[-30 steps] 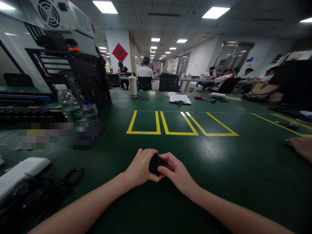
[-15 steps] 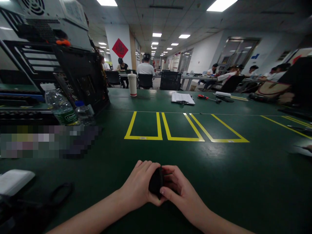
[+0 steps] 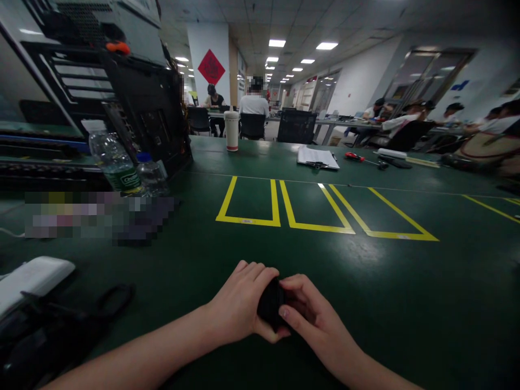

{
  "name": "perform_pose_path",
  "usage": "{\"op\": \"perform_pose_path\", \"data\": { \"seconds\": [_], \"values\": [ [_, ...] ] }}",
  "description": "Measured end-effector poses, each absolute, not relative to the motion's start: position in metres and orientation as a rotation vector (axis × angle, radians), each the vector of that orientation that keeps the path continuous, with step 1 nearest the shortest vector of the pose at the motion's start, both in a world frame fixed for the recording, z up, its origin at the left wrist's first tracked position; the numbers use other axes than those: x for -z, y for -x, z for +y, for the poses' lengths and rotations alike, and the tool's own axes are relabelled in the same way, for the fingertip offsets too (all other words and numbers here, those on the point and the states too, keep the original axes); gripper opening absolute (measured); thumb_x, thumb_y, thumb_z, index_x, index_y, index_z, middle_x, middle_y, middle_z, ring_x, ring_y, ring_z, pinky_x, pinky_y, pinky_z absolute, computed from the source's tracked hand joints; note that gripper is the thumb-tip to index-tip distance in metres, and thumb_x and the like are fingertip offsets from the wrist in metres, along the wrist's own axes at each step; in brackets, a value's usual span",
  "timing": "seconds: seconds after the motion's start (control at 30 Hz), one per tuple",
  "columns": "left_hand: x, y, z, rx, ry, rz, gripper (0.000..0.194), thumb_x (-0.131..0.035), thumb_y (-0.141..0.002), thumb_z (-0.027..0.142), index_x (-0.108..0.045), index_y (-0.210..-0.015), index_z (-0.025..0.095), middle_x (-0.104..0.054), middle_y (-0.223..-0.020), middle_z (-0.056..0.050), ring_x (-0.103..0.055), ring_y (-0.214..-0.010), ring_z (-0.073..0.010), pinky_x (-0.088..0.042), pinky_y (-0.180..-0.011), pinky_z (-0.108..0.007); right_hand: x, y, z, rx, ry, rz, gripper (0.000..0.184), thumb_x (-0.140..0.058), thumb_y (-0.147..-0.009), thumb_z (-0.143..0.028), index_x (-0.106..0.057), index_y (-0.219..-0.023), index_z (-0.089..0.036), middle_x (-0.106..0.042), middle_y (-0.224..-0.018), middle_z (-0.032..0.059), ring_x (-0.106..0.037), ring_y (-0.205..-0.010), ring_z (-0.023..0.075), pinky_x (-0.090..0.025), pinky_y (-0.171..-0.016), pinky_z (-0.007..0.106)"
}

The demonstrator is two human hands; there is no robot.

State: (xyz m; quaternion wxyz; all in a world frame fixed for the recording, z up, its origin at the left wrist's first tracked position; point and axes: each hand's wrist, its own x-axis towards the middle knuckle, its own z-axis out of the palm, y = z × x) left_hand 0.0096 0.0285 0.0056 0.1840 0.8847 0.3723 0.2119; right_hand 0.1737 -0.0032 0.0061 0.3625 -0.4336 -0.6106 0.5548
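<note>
Between my hands is a small black object (image 3: pixel 271 303) with a rounded outline, too dark for me to make out its kind. My left hand (image 3: pixel 242 302) is wrapped round its left side, thumb below and fingers over the top. From the right, my right hand (image 3: pixel 311 306) pinches its edge with thumb and index finger, the other fingers curled behind. Both hands hide much of it. Beyond them, yellow tape outlines (image 3: pixel 247 221) mark the green table (image 3: pixel 195 271).
To the left stand computer hardware (image 3: pixel 150 108), a large water bottle (image 3: pixel 116 162) and a smaller blue-capped bottle (image 3: pixel 151 176). A white box (image 3: pixel 40 273) and black cables (image 3: pixel 109 303) lie nearer. Farther back are a cup (image 3: pixel 232 130), a clipboard (image 3: pixel 317 157) and a red screwdriver (image 3: pixel 355 157).
The camera view has tilted and shifted, so the scene sits differently in the picture. My right fingers have closed in slightly on the black object, which both hands still hold.
</note>
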Motion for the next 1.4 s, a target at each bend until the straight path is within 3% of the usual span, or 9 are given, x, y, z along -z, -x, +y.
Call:
{"op": "perform_pose_path", "data": {
  "seconds": [0.43,0.57,0.77,1.03,1.4],
  "values": [
    [-0.004,-0.008,0.027,-0.599,-2.528,1.019,0.062,-0.066,-0.051,0.039,-0.041,-0.104,0.017,-0.053,-0.089,-0.004,-0.047,-0.078,-0.0188,-0.032,-0.069,-0.031,-0.001,-0.176,-0.011,-1.175,1.115,-1.794,0.022,-0.047,-0.077,-0.020,-0.044,-0.099,-0.022,-0.044,-0.105,0.0045,-0.050,-0.092,0.0148,-0.045,-0.081,0.030],
    [-0.004,-0.008,0.027,-0.615,-2.542,1.019,0.065,-0.066,-0.050,0.042,-0.041,-0.104,0.017,-0.053,-0.090,-0.004,-0.047,-0.079,-0.0193,-0.032,-0.069,-0.031,-0.001,-0.175,-0.009,-1.200,1.136,-1.753,0.015,-0.045,-0.079,-0.022,-0.046,-0.094,-0.022,-0.047,-0.098,0.0039,-0.052,-0.088,0.0143,-0.047,-0.077,0.029],
    [-0.004,-0.007,0.027,-0.608,-2.515,0.997,0.063,-0.066,-0.052,0.040,-0.041,-0.104,0.018,-0.053,-0.092,-0.003,-0.047,-0.079,-0.0182,-0.032,-0.070,-0.030,-0.009,-0.174,-0.007,-1.297,1.208,-1.770,0.020,-0.046,-0.078,-0.022,-0.044,-0.098,-0.019,-0.052,-0.092,0.0048,-0.053,-0.084,0.0157,-0.046,-0.076,0.033],
    [-0.004,-0.007,0.026,-0.573,-2.560,1.007,0.062,-0.065,-0.053,0.038,-0.039,-0.105,0.016,-0.052,-0.092,-0.005,-0.046,-0.080,-0.0192,-0.031,-0.071,-0.032,-0.002,-0.177,-0.011,-1.025,1.113,-1.927,0.025,-0.049,-0.075,-0.018,-0.043,-0.099,-0.020,-0.045,-0.101,0.0059,-0.048,-0.087,0.0155,-0.045,-0.075,0.031],
    [-0.005,-0.007,0.026,-0.574,-2.540,0.993,0.059,-0.064,-0.056,0.039,-0.040,-0.105,0.017,-0.052,-0.093,-0.004,-0.047,-0.081,-0.0191,-0.032,-0.071,-0.031,-0.004,-0.176,-0.010,-1.062,1.162,-1.936,0.027,-0.046,-0.077,-0.017,-0.041,-0.103,-0.021,-0.047,-0.096,0.0052,-0.049,-0.084,0.0151,-0.044,-0.075,0.031]
  ]
}}
